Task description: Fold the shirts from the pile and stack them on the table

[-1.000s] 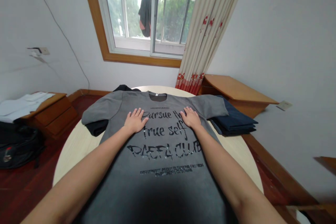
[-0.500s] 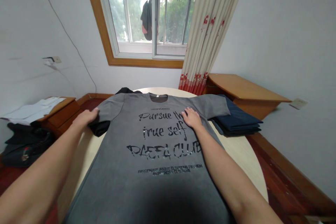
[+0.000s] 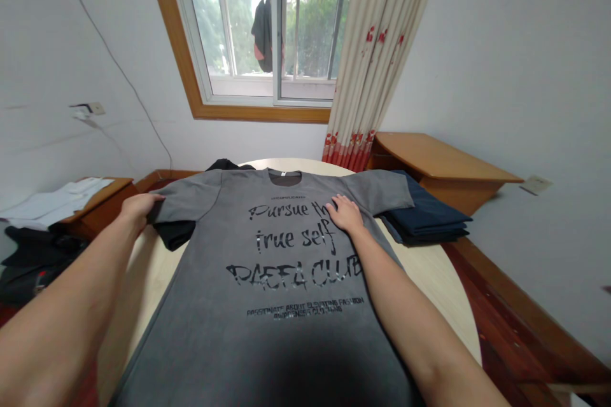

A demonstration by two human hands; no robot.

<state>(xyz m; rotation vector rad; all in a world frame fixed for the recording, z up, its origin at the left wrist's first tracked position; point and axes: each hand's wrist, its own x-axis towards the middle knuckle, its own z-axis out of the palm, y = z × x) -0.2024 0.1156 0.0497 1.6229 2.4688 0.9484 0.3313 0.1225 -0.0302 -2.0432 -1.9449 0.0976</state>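
Note:
A grey T-shirt (image 3: 210, 305) with black lettering on its chest lies spread face up, its collar toward the window. My left hand (image 3: 141, 206) pinches the end of the sleeve on the left and holds it out sideways. On the upper chest, over the end of the first line of print, my right hand (image 3: 345, 212) rests flat with its fingers apart. Black cloth (image 3: 174, 235) shows under the left sleeve. The right sleeve lies over the edge of a folded stack of dark clothes (image 3: 429, 216). The shirt's hem is out of view.
The shirt is on a pale round table (image 3: 443, 292). Beyond it on the right stands a wooden desk (image 3: 443, 156). At left, papers (image 3: 71, 197) lie on a wooden cabinet (image 3: 102, 206), with a black bag (image 3: 38, 267) beside it. A curtain (image 3: 367, 63) hangs by the window.
My left hand has drawn the sleeve end outward to the left, and the sleeve looks straighter. My right hand stays on the chest. The whole view has shifted slightly.

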